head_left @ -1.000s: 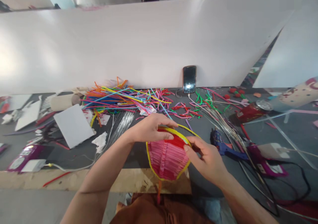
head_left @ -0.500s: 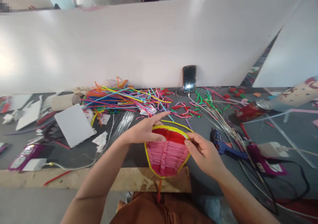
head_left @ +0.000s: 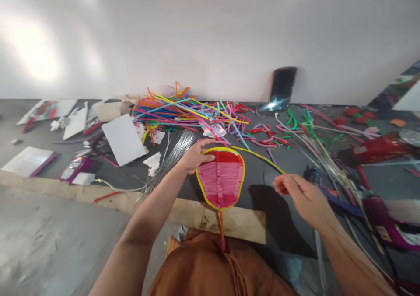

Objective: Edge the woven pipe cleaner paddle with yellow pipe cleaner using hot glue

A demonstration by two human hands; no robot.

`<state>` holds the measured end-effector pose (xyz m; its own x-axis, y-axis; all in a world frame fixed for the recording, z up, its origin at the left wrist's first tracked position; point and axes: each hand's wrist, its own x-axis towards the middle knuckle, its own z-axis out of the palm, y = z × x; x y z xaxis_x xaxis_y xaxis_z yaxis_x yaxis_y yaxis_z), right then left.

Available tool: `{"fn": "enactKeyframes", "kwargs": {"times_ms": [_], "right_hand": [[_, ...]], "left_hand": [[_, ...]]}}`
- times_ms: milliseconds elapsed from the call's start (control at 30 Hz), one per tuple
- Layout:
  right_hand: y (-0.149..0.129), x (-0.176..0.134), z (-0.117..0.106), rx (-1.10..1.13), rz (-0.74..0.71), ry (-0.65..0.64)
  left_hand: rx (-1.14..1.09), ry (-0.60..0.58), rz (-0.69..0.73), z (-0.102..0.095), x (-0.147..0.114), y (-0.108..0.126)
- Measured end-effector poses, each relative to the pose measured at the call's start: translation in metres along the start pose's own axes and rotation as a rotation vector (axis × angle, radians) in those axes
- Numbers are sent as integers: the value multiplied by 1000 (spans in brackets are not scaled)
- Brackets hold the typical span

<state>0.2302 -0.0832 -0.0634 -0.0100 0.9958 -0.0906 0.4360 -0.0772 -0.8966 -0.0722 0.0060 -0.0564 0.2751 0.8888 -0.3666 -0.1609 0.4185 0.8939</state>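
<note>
A fan-shaped panel (head_left: pixel 208 178) of pink and red pipe cleaners, edged in yellow, stands over the table's front edge. An orange stem (head_left: pixel 222 226) hangs below it toward my lap. My left hand (head_left: pixel 197 156) pinches the panel's upper left corner, thumb on the front and the other fingers behind. To the right, my right hand (head_left: pixel 300 193) is off the panel with its fingers curled together. A yellow pipe cleaner (head_left: pixel 259 156) runs from the panel's top edge to these fingertips, where its end is hidden.
Behind my hands lies a heap of coloured pipe cleaners (head_left: pixel 170 110). A phone (head_left: pixel 282 88) leans on the white board (head_left: pixel 213 38). At right are wires, a blue glue gun (head_left: pixel 341 203) and a red can (head_left: pixel 377 147). A white card (head_left: pixel 124 139) and power strip (head_left: pixel 75 169) lie left.
My right hand has let go of the panel's upper right edge and moved right. The left hand still holds the panel, now gripped at its upper left corner. The view has shifted.
</note>
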Motion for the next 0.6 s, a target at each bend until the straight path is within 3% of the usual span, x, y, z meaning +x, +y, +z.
{"fn": "enactKeyframes", "kwargs": {"times_ms": [133,200,367,500,600], "right_hand": [[-3,-20,19,-156,29,-256],[-4,-24,26,-211,-7,-320],[4,-16,11,-225,14,-225],[6,-14,-4,-228,18,-219],[5,-20,-3,-265,2,-262]], "left_hand": [[-56,92,18,-9,8,-8],[-74,132,35,-9,10,-10],[-75,187,30,-11,0,-12],[-72,231,47,-35,-12,6],[-70,315,162,-55,-18,25]]}}
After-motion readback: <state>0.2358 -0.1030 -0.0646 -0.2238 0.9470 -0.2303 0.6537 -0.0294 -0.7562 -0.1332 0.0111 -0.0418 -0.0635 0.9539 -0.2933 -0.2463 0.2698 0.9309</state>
